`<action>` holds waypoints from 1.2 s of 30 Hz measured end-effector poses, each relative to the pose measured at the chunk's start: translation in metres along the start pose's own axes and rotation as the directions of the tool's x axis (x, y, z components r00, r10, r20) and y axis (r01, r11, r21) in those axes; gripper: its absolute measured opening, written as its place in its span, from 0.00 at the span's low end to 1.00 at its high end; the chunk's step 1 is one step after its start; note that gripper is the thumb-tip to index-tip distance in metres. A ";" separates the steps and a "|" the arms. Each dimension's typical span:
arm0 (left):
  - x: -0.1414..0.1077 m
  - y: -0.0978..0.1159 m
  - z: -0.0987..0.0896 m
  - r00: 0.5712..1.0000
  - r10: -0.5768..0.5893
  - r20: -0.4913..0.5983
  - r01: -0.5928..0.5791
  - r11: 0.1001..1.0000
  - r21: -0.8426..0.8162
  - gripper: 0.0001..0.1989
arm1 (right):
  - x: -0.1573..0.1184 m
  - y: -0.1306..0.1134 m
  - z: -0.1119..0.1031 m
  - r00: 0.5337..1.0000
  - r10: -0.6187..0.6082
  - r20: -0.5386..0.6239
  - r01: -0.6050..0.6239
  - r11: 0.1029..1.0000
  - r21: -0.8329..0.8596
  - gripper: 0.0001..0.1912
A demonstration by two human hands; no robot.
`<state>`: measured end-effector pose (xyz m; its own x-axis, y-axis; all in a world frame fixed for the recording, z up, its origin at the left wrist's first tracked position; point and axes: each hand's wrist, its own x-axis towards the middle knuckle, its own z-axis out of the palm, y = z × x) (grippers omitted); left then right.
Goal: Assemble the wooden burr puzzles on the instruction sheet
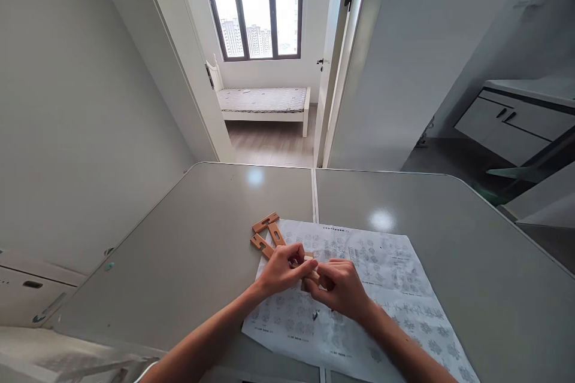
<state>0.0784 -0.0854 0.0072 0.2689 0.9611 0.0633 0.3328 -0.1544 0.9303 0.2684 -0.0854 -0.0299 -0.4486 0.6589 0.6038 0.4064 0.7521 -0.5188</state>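
My left hand (284, 268) and my right hand (338, 285) meet over a printed instruction sheet (381, 263). Between them they grip light wooden puzzle pieces (309, 278), mostly covered by my fingers. Both hands are closed, thumbs and fingers pressed on the wood. Just beyond my left hand lie loose brown notched wooden pieces: one (265, 222) at the sheet's far left corner, a slotted one (276, 233) beside it, and another (261, 245) partly behind my left hand. How the held pieces fit together is hidden.
The grey table (202, 239) has a pale seam down its middle and a rounded far edge. Past it, a doorway with an open door (330, 72) shows a bed (265, 102) under a window. A white cabinet (503, 122) stands at the right.
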 end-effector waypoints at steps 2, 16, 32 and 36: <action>0.000 -0.002 0.003 0.999 -0.009 -0.039 0.010 1.000 0.012 0.23 | 0.000 0.000 0.001 1.000 0.003 -0.015 -0.003 1.000 -0.016 0.21; -0.001 -0.001 0.001 0.990 -0.001 0.143 0.023 0.987 -0.158 0.22 | 0.002 -0.004 -0.004 0.998 0.053 -0.020 -0.053 0.998 0.018 0.22; 0.004 -0.005 0.000 0.981 -0.108 0.161 0.167 0.889 -0.426 0.22 | 0.005 -0.011 -0.008 0.996 -0.085 -0.025 0.085 0.996 0.005 0.21; 0.004 -0.004 0.001 0.988 -0.086 0.130 0.135 0.891 -0.434 0.22 | 0.003 -0.011 -0.006 0.995 -0.097 0.016 0.096 0.995 0.029 0.20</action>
<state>0.0788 -0.0809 0.0039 0.3546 0.9328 -0.0647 -0.0601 0.0917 0.9940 0.2671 -0.0921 -0.0192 -0.4987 0.5832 0.6413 0.3384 0.8121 -0.4754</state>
